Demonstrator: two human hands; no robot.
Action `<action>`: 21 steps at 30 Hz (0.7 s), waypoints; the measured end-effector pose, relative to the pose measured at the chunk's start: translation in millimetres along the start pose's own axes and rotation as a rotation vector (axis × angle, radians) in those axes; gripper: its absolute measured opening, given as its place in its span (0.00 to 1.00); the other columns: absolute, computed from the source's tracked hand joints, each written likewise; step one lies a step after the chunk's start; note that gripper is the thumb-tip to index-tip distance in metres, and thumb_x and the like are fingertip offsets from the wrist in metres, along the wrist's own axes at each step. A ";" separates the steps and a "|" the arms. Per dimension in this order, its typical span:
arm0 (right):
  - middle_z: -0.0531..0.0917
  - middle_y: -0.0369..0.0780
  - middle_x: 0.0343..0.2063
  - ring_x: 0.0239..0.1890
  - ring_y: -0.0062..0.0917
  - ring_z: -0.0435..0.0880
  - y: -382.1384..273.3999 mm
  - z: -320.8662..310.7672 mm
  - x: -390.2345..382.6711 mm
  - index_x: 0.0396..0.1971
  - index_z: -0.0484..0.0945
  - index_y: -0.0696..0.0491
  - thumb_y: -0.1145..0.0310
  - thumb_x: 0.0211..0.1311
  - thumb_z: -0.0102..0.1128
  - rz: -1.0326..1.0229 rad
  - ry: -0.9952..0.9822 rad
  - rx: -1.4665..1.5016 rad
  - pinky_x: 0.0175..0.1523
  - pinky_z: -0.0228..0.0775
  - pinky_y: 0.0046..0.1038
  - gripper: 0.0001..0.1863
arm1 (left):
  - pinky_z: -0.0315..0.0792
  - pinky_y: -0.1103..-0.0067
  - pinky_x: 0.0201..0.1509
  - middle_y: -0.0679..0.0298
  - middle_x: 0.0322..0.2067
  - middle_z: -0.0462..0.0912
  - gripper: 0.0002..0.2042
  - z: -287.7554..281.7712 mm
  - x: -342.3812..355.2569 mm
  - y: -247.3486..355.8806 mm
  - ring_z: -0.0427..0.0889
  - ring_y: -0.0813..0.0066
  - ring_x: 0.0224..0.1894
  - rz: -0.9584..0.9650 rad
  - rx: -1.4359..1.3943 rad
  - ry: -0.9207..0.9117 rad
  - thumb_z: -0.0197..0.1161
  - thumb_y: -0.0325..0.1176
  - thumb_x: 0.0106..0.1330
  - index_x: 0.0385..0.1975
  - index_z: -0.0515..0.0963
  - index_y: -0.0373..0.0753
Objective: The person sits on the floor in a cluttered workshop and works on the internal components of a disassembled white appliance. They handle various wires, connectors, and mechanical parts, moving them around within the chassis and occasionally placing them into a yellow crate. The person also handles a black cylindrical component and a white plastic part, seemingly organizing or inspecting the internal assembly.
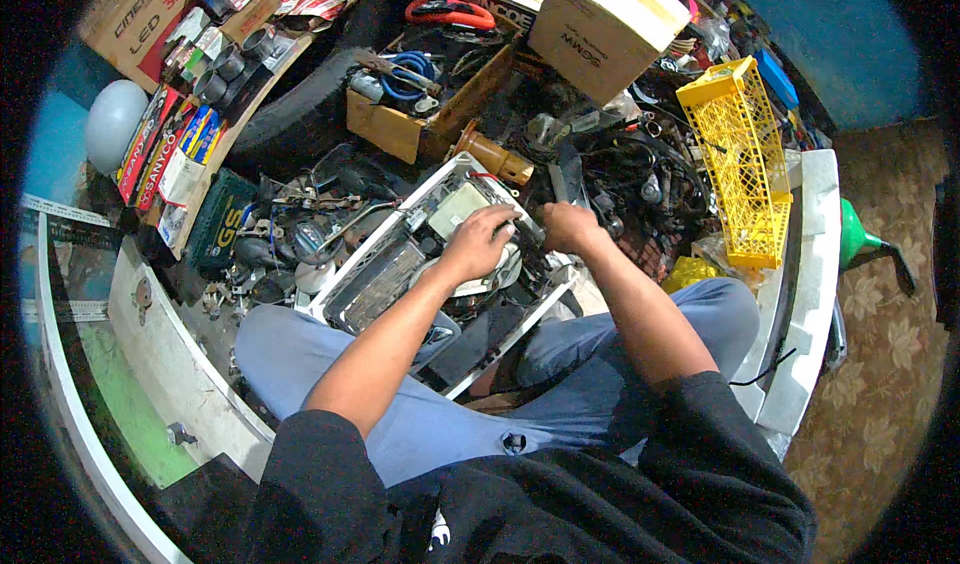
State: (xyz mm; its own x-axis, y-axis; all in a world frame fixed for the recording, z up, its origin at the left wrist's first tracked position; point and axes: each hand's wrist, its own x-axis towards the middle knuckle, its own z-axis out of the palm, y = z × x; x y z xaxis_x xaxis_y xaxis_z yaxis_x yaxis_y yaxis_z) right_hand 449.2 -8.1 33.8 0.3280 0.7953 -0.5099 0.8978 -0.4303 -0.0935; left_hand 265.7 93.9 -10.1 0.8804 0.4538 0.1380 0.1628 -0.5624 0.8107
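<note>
A white-framed tray (333,290) full of parts lies tilted between my bent legs. Over its far part my left hand (474,248) reaches in, its fingers loosely bent and apart, beside a pale green flat box (458,210). Nothing shows in that hand. My right hand (572,228) is closed at the tray's far right corner; whatever its fingers grip is hidden. Just beyond it a dark flat blade-like piece (568,172) sticks up, and I cannot tell whether the hand touches it. A dark grey ribbed panel (378,286) lies in the tray's left part.
Loose metal parts (312,236) crowd the left; dark cables (655,169) heap at the right. Beyond stand an open carton (385,129) with blue hose, a brown cylinder (500,162), and another carton (600,49). A yellow plastic basket (738,164) stands right, near a white rim (815,264).
</note>
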 end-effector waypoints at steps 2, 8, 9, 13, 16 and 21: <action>0.87 0.49 0.44 0.48 0.45 0.87 6.8 -19.9 5.7 0.46 0.84 0.53 0.66 0.52 0.65 0.013 -0.003 0.061 0.51 0.81 0.45 0.20 | 0.66 0.67 0.69 0.53 0.56 0.81 0.14 -10.2 3.2 14.8 0.77 0.53 0.62 -0.047 -0.079 0.071 0.57 0.31 0.70 0.54 0.80 0.39; 0.86 0.49 0.44 0.48 0.46 0.85 -45.8 -71.5 11.6 0.50 0.82 0.51 0.62 0.61 0.63 0.001 0.415 0.316 0.51 0.78 0.45 0.18 | 0.68 0.67 0.66 0.55 0.53 0.83 0.13 -56.3 -28.3 10.3 0.79 0.55 0.59 -0.244 -0.086 0.328 0.60 0.32 0.70 0.52 0.81 0.41; 0.86 0.49 0.43 0.47 0.47 0.85 -54.0 -73.7 14.5 0.49 0.81 0.52 0.61 0.62 0.62 -0.031 0.442 0.352 0.51 0.78 0.46 0.18 | 0.69 0.67 0.66 0.55 0.53 0.83 0.13 -63.0 -35.0 8.6 0.79 0.55 0.59 -0.261 -0.084 0.363 0.60 0.32 0.70 0.51 0.81 0.41; 0.86 0.50 0.43 0.46 0.49 0.85 -99.0 -69.9 31.1 0.50 0.80 0.50 0.62 0.61 0.63 -0.175 0.476 0.395 0.49 0.78 0.49 0.18 | 0.69 0.67 0.65 0.54 0.51 0.84 0.11 -93.3 -69.6 -0.5 0.80 0.56 0.58 -0.271 0.009 0.496 0.62 0.31 0.69 0.49 0.82 0.40; 0.85 0.53 0.41 0.46 0.50 0.84 -128.3 -54.1 45.0 0.46 0.79 0.57 0.62 0.60 0.64 -0.340 0.473 0.386 0.51 0.77 0.47 0.18 | 0.70 0.67 0.64 0.54 0.50 0.84 0.11 -113.2 -97.8 -8.7 0.80 0.55 0.57 -0.329 0.084 0.549 0.63 0.32 0.67 0.47 0.83 0.38; 0.83 0.55 0.47 0.50 0.51 0.82 -178.1 -30.1 65.2 0.50 0.78 0.58 0.62 0.60 0.65 -0.513 0.352 0.375 0.55 0.76 0.46 0.21 | 0.69 0.65 0.65 0.53 0.49 0.83 0.11 -136.3 -142.9 -31.8 0.79 0.53 0.57 -0.409 0.238 0.656 0.64 0.32 0.65 0.45 0.82 0.36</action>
State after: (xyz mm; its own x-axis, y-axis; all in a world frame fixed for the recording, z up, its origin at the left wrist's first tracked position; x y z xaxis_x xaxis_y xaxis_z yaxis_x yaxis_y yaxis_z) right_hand 319.6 133.2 42.9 0.0246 0.9994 -0.0237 0.8237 -0.0337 -0.5660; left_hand 74.0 141.2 22.0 0.3016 0.9271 0.2225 0.5709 -0.3626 0.7366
